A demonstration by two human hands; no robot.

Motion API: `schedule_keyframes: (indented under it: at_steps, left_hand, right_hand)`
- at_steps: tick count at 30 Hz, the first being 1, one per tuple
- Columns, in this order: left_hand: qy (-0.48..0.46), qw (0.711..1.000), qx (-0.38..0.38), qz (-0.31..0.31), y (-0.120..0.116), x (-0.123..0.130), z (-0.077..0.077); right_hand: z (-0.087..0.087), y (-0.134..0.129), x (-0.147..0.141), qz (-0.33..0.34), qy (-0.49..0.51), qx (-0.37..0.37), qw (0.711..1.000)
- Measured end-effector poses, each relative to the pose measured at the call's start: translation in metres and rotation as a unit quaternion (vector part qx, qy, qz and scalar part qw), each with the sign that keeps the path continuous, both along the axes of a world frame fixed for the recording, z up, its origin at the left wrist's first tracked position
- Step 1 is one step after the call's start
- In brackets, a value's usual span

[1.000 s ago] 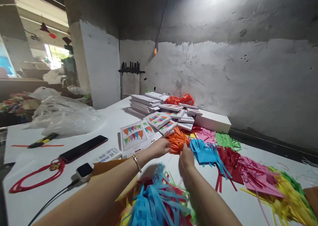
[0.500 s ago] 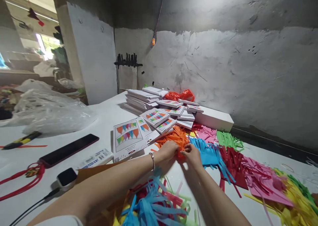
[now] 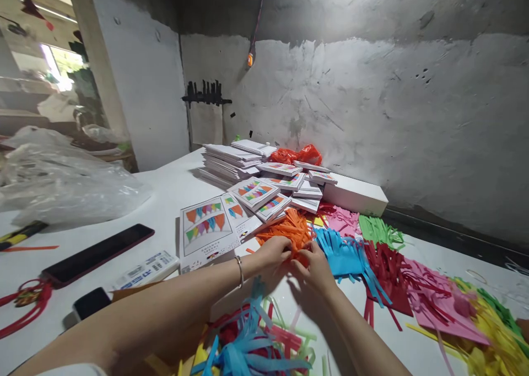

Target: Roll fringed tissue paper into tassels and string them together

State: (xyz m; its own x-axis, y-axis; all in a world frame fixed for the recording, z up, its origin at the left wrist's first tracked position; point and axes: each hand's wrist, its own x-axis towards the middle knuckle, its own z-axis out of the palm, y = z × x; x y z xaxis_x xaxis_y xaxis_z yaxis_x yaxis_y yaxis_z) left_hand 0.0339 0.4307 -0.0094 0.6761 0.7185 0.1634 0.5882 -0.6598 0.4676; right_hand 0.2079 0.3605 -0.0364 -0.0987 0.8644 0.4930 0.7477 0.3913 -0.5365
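Observation:
A bunch of orange fringed paper [image 3: 289, 225] lies in the middle of the table, its strips spreading towards the printed packets. From its left side my left hand [image 3: 273, 254] grips the near edge, fingers pinched together. My right hand [image 3: 316, 268] is closed on the same edge from the right, thumb and forefinger curled in. Just right of it lies blue fringed paper [image 3: 341, 257], not held. Below my wrists is a loose heap of blue paper strips [image 3: 248, 343] mixed with red, green and yellow ones.
Dark red [image 3: 390, 277], pink [image 3: 442, 301] and yellow fringed paper [image 3: 496, 337] line the right side. Printed packets [image 3: 209, 230] and a white stack [image 3: 229, 164] stand behind. A phone [image 3: 99, 253], a small box [image 3: 144, 271] and a plastic bag [image 3: 82, 180] are left.
The view has turned slightly right and down. My hands stay at the orange paper; the right hand's fingers have shifted a little left along its near edge.

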Motion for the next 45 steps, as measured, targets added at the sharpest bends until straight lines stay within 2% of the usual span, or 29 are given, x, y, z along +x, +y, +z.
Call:
schedule_keyframes:
  at_steps: [4, 11, 19, 23, 28, 33, 36, 40, 42, 45]
  left_hand:
    - [-0.014, 1.000, -0.010, -0.020, -0.002, 0.001, 0.002]
    - [-0.023, 0.999, -0.008, -0.022, 0.001, -0.002, 0.002]
    - [-0.008, 1.000, -0.005, -0.004, 0.003, -0.004, -0.001]
    - [-0.005, 1.000, -0.005, 0.008, 0.003, -0.007, -0.001]
    - [-0.008, 1.000, -0.007, 0.010, 0.004, -0.010, 0.001]
    - [-0.010, 1.000, -0.004, 0.006, 0.001, -0.009, 0.002]
    - [-0.008, 1.000, -0.001, 0.005, -0.001, -0.008, 0.003]
    - [-0.007, 1.000, -0.001, 0.003, -0.002, -0.007, 0.003]
    - [-0.009, 1.000, 0.000, 0.001, -0.002, -0.007, 0.004]
    - [-0.011, 1.000, 0.003, -0.002, -0.002, -0.006, 0.005]
  right_hand:
    - [-0.001, 0.003, -0.005, -0.031, -0.016, -0.042, 0.999]
    - [-0.008, 0.014, 0.002, -0.067, 0.041, -0.102, 0.992]
    - [-0.020, 0.023, 0.014, -0.041, 0.182, -0.179, 0.966]
    - [-0.024, 0.020, 0.025, -0.024, 0.255, -0.190, 0.948]
    - [-0.027, 0.014, 0.035, -0.035, 0.300, -0.159, 0.940]
    - [-0.025, 0.006, 0.034, -0.074, 0.286, -0.096, 0.951]
    - [-0.014, -0.004, 0.034, -0.121, 0.258, -0.036, 0.958]
    - [0.008, -0.020, 0.031, -0.162, 0.201, 0.067, 0.964]
    - [0.017, -0.026, 0.025, -0.139, 0.165, 0.092, 0.972]
    - [0.019, -0.028, 0.007, -0.058, 0.096, 0.066, 0.991]
